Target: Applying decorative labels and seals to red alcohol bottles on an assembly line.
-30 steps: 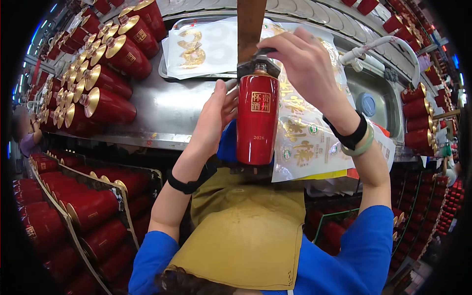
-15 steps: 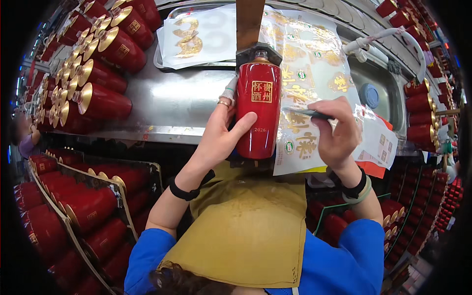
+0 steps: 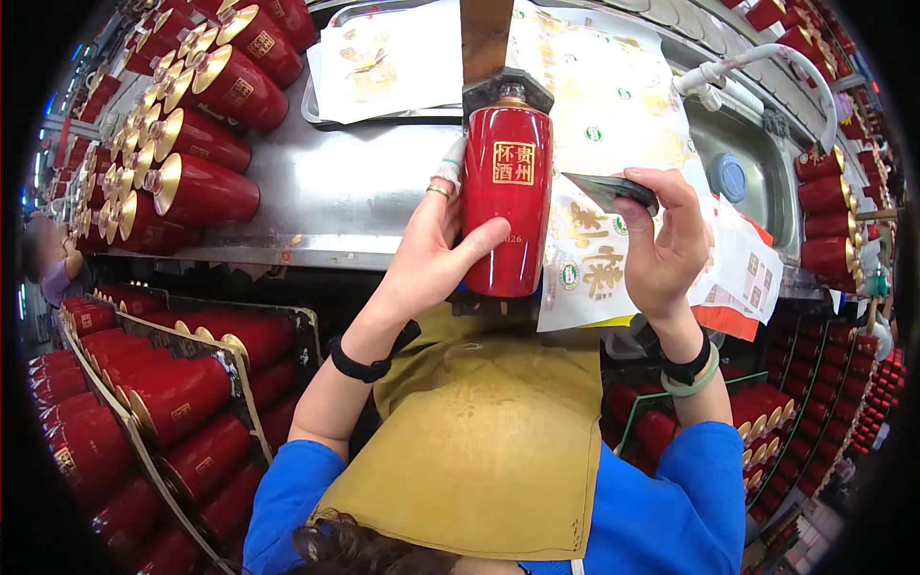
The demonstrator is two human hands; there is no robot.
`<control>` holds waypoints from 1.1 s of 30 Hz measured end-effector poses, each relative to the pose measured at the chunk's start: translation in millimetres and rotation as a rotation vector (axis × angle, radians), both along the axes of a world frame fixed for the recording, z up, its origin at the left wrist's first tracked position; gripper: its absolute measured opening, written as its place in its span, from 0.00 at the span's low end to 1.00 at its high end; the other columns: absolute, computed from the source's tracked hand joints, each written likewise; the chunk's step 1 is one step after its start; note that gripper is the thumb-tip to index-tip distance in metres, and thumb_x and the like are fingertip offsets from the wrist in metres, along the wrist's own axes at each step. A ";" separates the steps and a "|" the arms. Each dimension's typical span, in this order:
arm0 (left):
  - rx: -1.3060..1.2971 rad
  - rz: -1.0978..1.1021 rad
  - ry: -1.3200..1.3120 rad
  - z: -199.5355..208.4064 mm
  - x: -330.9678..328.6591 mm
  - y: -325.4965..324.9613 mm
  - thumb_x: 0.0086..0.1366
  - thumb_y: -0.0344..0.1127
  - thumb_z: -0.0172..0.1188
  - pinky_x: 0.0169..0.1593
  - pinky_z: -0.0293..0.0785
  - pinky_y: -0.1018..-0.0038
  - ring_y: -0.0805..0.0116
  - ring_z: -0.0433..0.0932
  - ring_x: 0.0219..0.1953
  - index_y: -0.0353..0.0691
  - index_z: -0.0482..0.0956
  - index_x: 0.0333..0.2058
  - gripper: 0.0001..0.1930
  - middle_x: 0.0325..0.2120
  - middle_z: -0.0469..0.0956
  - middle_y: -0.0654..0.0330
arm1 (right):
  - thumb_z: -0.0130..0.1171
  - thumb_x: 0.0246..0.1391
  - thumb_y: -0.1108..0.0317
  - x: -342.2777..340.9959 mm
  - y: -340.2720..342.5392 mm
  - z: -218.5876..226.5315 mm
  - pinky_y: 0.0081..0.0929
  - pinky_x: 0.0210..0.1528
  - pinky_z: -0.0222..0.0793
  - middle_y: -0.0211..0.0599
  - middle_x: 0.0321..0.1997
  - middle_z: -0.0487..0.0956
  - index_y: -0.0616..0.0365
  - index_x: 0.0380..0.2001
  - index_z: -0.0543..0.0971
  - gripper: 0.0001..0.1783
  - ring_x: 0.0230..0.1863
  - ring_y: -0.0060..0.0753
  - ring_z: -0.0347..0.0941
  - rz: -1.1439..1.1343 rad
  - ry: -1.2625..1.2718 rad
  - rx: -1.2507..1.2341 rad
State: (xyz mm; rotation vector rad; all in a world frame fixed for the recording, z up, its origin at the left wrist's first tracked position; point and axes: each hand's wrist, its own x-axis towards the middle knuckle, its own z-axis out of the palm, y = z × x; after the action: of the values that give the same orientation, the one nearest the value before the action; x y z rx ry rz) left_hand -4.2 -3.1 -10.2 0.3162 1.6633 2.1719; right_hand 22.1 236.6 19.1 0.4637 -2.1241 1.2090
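A glossy red bottle (image 3: 508, 264) with a gold square emblem lies in front of me, its neck in a dark holder (image 3: 539, 93) at the far end. My left hand (image 3: 433, 247) is closed round the bottle's left side, thumb across its front; one finger wears a white cover. To the right, my right hand (image 3: 663, 235) pinches a dark, flat, pointed tool (image 3: 606, 190) whose exact kind I cannot make out. The tool's tip is close to the bottle's right side, above a translucent sheet (image 3: 623, 163) of gold and green decals.
On the left, several red bottles with gold caps (image 3: 225, 187) stand on the metal worktop (image 3: 335, 196). White sheets (image 3: 412, 57) lie in a tray behind. A sink (image 3: 767, 153) with a white tap hose (image 3: 757, 53) is at right. Racks of red bottles (image 3: 182, 374) flank me below.
The pointed tool has turned and moved up, showing its flat face. The bottle has shifted slightly upward in view, and its emblem sits higher. My left hand stays on the bottle.
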 end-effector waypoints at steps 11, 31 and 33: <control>-0.018 0.124 -0.014 -3.7 -1.9 10.2 0.72 0.34 0.63 0.66 0.70 0.64 0.63 0.74 0.62 0.30 0.52 0.72 0.38 0.62 0.71 0.49 | 0.68 0.52 0.84 1.8 -7.4 -0.3 0.25 0.43 0.75 0.39 0.39 0.84 0.62 0.44 0.82 0.15 0.38 0.31 0.80 -0.040 -0.095 -0.084; -0.063 0.184 -0.242 9.3 -17.1 -16.7 0.76 0.72 0.27 0.71 0.61 0.59 0.57 0.69 0.66 0.30 0.63 0.69 0.48 0.64 0.71 0.47 | 0.64 0.50 0.68 -107.1 -17.6 11.6 0.31 0.39 0.74 0.24 0.41 0.84 0.45 0.42 0.85 0.13 0.36 0.34 0.74 0.195 0.334 0.676; -0.061 0.168 -0.239 6.7 -14.6 -13.6 0.75 0.73 0.26 0.70 0.61 0.60 0.58 0.70 0.65 0.30 0.64 0.69 0.48 0.63 0.72 0.48 | 0.64 0.51 0.68 -56.8 -8.0 -28.9 0.29 0.38 0.74 0.21 0.43 0.84 0.43 0.45 0.86 0.17 0.33 0.30 0.73 0.395 0.403 0.559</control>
State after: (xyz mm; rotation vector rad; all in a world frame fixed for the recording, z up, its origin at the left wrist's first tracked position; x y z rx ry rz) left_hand -18.8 -16.7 -3.5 -0.1011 1.6669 2.1714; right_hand -34.7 228.6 -9.8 1.3046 -2.0364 0.6089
